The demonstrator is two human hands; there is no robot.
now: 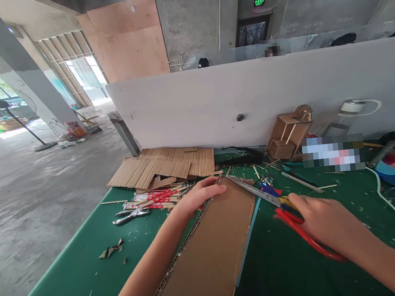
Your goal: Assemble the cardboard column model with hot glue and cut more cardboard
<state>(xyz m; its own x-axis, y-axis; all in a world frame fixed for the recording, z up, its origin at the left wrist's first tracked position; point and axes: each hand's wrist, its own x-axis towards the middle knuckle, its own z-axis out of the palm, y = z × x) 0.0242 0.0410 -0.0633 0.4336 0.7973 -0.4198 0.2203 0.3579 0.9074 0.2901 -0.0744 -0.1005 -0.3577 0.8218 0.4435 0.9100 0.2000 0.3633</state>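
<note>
A long piece of brown cardboard [214, 248] stretches from the bottom of the head view to the middle of the table. My left hand [205, 193] grips its far left edge, thumb on top and the other fingers hidden behind or beneath. In my right hand [317, 215] is a pair of scissors [265, 195] with red and yellow handles. Their blades point left and lie at the far edge of the cardboard, close to my left fingers. Whether the blades are parted is hard to make out. A thin blue strip [248, 241] runs along the cardboard's right side.
Corrugated cardboard sheets [150, 169] lie at the table's back left, near red-wrapped sticks [156, 197] and metal pliers [131, 215]. A cardboard model [287, 134] stands against the white partition [193, 106]. Scraps dot the green table [65, 267]. A lamp [352, 106] is at right.
</note>
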